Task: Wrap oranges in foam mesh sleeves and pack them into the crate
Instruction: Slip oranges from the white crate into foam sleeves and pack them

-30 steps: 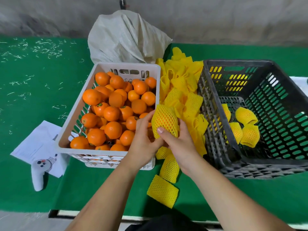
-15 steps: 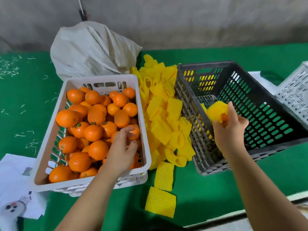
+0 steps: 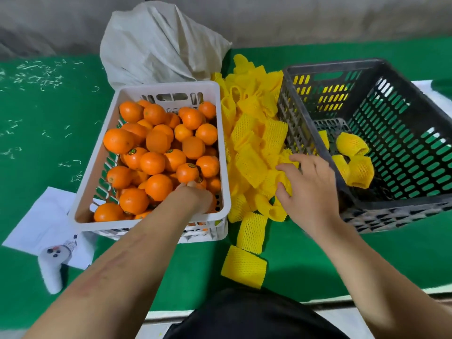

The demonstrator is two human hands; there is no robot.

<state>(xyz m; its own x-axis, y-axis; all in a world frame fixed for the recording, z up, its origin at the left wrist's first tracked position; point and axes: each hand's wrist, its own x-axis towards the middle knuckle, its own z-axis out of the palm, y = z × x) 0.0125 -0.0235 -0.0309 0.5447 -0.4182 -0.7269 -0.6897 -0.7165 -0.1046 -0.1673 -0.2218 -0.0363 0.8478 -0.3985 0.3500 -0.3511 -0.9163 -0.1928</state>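
A white crate on the left is full of bare oranges. My left hand reaches down into its near right corner, and its fingers curl around an orange that is mostly hidden under it. A heap of yellow foam mesh sleeves lies between the two crates. My right hand hovers over the heap's right edge with fingers spread, touching the sleeves without gripping one. The dark crate on the right holds several wrapped oranges at its near left.
A white sack stands behind the white crate. Sheets of paper and a white controller lie at the left front. Two loose sleeves lie on the green mat near the table's front edge.
My right hand let the wrapped orange go in the dark crate and came back left to the sleeve heap. My left hand sank deeper among the oranges.
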